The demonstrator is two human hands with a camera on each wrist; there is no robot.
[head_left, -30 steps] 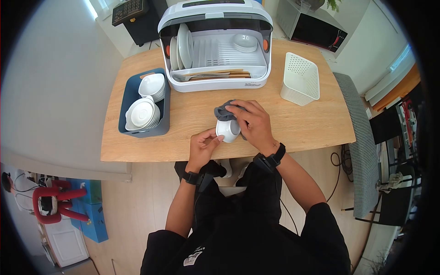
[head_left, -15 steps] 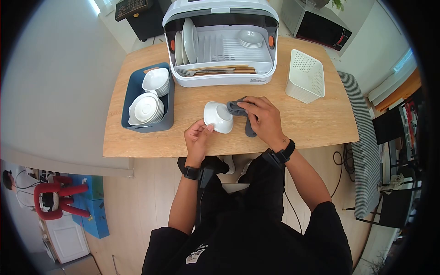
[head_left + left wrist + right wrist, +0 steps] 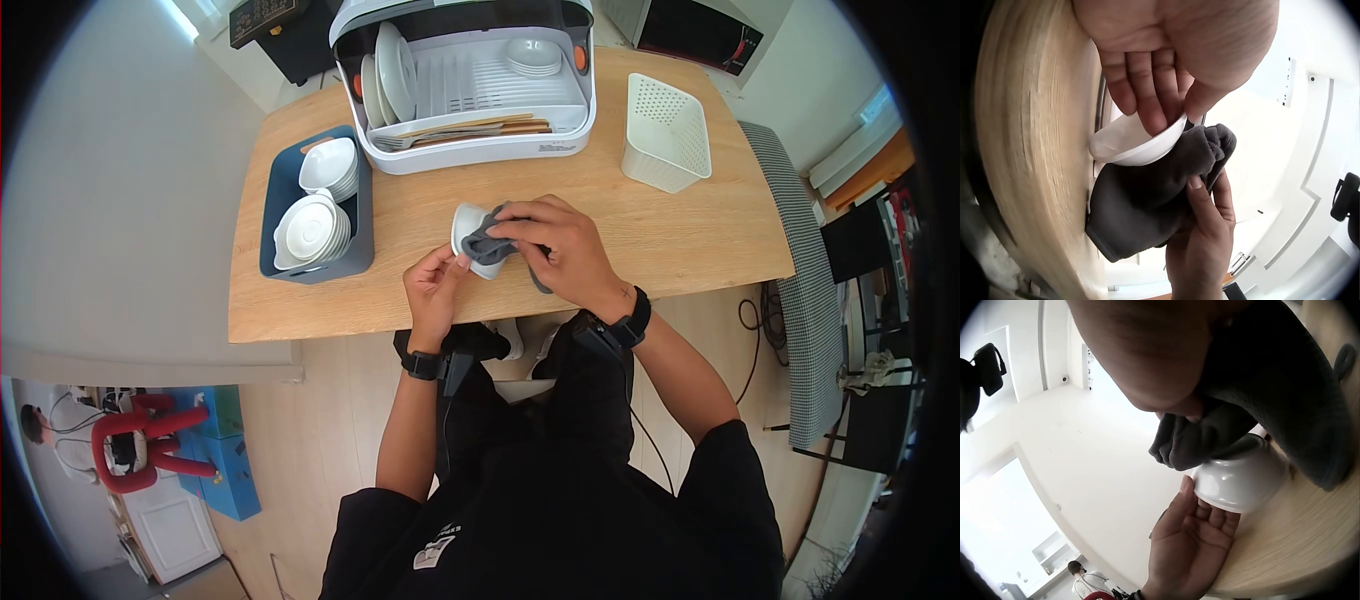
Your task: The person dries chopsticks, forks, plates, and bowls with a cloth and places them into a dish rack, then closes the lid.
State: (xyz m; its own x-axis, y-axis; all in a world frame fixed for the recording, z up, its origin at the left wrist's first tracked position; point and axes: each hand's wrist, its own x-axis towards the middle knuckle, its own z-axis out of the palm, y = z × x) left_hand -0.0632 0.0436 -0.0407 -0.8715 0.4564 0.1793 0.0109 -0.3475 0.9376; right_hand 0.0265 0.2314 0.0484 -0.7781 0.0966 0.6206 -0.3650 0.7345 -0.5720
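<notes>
Over the front middle of the table, my left hand (image 3: 432, 295) pinches a small white bowl (image 3: 464, 222) at its rim, thumb outside and fingers inside. The bowl is tipped on its side, its foot facing right. A dark grey cloth (image 3: 487, 246) lies bunched against the foot and outer wall, gripped by my right hand (image 3: 572, 250). In the left wrist view a loose flap of the cloth (image 3: 1129, 212) hangs down beside the bowl. The right wrist view shows the bowl's glossy outside (image 3: 1241, 481), with the cloth covering part of its foot.
A blue bin (image 3: 367, 215) with stacked white bowls (image 3: 308, 232) stands left. Behind is a white dish rack (image 3: 480, 153) with upright plates (image 3: 396, 75), small stacked dishes (image 3: 534, 56) and cutlery (image 3: 470, 130). A white perforated basket (image 3: 665, 160) sits right. The table's front edge is near my wrists.
The cloth first lay at the bowl's far side, then at its right edge, and now covers its foot. The bowl shifted left and was turned between the earlier frames. The head view has shifted slightly.
</notes>
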